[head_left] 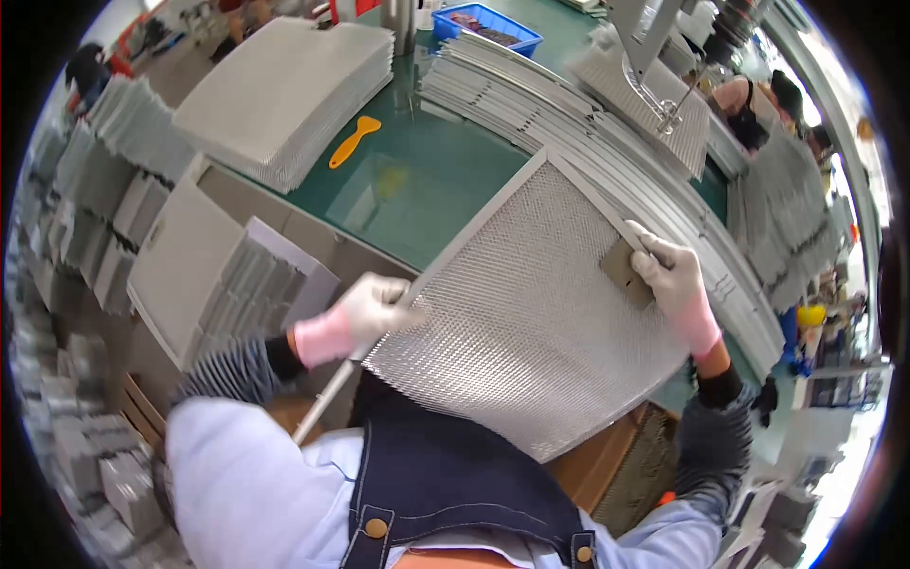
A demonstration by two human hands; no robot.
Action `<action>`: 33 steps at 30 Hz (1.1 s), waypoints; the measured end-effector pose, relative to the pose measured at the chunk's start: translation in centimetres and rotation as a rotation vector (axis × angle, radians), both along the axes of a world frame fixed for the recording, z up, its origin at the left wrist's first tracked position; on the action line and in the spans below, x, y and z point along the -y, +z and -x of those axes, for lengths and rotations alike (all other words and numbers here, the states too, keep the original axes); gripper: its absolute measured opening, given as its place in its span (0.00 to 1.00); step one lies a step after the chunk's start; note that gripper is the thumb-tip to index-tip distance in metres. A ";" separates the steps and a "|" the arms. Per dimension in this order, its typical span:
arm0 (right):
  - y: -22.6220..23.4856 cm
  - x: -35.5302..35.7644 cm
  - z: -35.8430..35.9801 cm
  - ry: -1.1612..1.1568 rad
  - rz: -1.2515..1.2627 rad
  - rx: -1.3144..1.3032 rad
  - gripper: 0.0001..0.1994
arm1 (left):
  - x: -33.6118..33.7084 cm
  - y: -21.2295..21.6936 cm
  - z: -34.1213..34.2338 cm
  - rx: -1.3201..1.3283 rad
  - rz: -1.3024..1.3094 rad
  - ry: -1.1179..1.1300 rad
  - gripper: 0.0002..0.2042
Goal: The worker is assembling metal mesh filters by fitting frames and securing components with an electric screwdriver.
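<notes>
A silvery metal mesh panel (512, 303) is tilted in front of my body, its far corner over the green table. A pale metal frame strip (474, 228) runs along its left edge and sticks out past the near corner toward my waist. My left hand (368, 311), in a white and pink glove, is closed round this strip at the panel's left edge. My right hand (671, 280), gloved alike, grips the framed edge at the panel's upper right. Beside its fingers a small brown plate (626, 270) lies against the mesh.
A yellow scraper (354, 142) lies on the green table (417, 204). Stacked pale panels (284, 85) stand at the far left, long metal strips (512, 100) behind the panel. A blue basket (488, 27) sits at the back. A machine arm (645, 38) overhangs the right. Cardboard boxes (592, 465) are below.
</notes>
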State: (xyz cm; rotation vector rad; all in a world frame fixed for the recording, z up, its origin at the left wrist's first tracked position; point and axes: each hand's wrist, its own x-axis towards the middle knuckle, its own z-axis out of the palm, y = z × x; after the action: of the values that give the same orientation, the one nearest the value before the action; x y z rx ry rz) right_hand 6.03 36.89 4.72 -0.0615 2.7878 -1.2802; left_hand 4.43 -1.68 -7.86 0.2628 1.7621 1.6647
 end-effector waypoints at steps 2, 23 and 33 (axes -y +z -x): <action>-1.7 -0.2 1.2 -0.001 0.076 0.012 0.21 | 2.4 -2.8 -3.6 0.089 0.017 0.058 0.06; -5.6 -6.3 -6.9 -0.514 0.397 0.334 0.23 | 0.0 -7.8 0.8 0.118 -0.317 0.068 0.16; -7.8 -8.5 -10.8 -0.564 0.658 0.227 0.19 | -1.8 -7.2 0.4 0.002 -0.209 0.007 0.17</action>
State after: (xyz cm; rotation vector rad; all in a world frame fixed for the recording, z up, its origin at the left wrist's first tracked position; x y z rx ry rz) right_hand 16.84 45.38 -3.13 0.8222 2.1417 -2.1092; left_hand 4.00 0.17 -15.06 0.3501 1.5895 1.8555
